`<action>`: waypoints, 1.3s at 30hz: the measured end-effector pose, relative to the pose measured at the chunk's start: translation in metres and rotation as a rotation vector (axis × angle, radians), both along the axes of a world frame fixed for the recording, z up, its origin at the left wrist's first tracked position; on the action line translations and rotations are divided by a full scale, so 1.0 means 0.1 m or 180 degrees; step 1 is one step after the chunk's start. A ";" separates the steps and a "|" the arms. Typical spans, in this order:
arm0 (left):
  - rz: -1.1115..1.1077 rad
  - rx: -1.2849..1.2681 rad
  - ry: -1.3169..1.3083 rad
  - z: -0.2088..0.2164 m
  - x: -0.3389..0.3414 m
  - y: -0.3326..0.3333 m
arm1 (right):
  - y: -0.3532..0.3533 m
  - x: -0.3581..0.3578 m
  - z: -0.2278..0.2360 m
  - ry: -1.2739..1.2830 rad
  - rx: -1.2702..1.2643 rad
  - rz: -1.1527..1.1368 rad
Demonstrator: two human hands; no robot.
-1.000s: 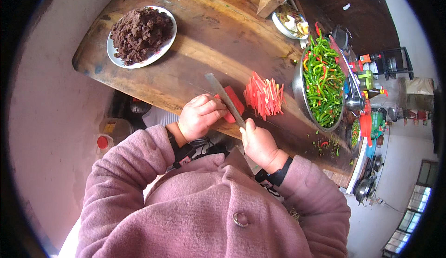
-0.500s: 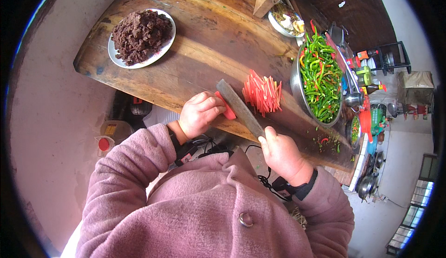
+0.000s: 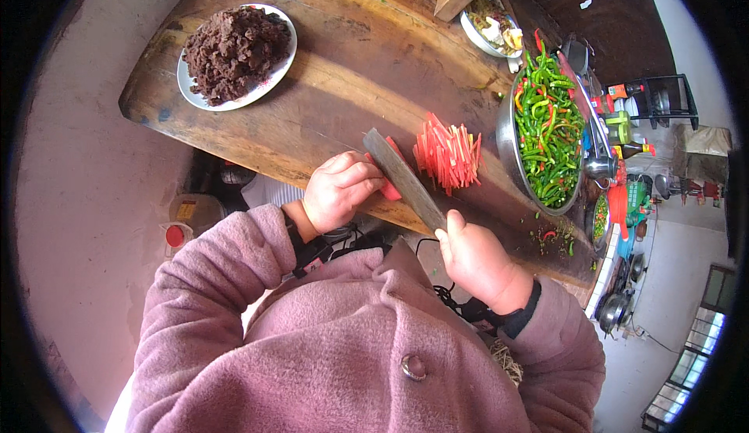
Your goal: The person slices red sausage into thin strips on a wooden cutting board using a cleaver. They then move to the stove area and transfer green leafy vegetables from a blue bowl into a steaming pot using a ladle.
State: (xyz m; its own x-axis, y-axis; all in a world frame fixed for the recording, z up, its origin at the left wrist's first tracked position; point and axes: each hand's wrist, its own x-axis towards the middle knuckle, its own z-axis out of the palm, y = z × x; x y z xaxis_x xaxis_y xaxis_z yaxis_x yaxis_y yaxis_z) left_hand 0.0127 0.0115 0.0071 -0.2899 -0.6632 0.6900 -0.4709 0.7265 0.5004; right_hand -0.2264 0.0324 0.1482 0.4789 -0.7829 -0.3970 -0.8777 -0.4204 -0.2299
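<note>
Knife [image 3: 406,179] over red piece [image 3: 391,191]
Right hand [image 3: 480,260] clasps knife; left hand [image 3: 340,191] grips red piece. Red strips [image 3: 448,154] lie between knife and pepper basin [image 3: 508,138].

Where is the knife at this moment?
In the head view, the knife is near the centre, held in the right hand, between the left hand and the red strips.

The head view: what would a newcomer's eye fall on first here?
Probably the green and red peppers heaped in the metal bowl, at right on the wooden table. Next, in the middle, the knife in the right hand, beside a pile of red strips; the left hand steadies a red piece. Then the dark brown heap on a white plate, upper left.
</note>
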 end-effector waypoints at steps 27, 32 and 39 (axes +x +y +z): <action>0.0076 -0.0004 -0.0208 -0.01 0.00 0.05 | 0.04 -0.02 -0.01 -0.0437 -0.0479 -0.0064; 0.0088 -0.0113 -0.0077 -0.01 -0.01 0.03 | 0.06 -0.02 -0.01 -0.0362 -0.0391 -0.0053; 0.0071 -0.0063 -0.0108 -0.02 0.00 0.02 | 0.03 -0.06 -0.03 -0.0266 -0.0306 0.0001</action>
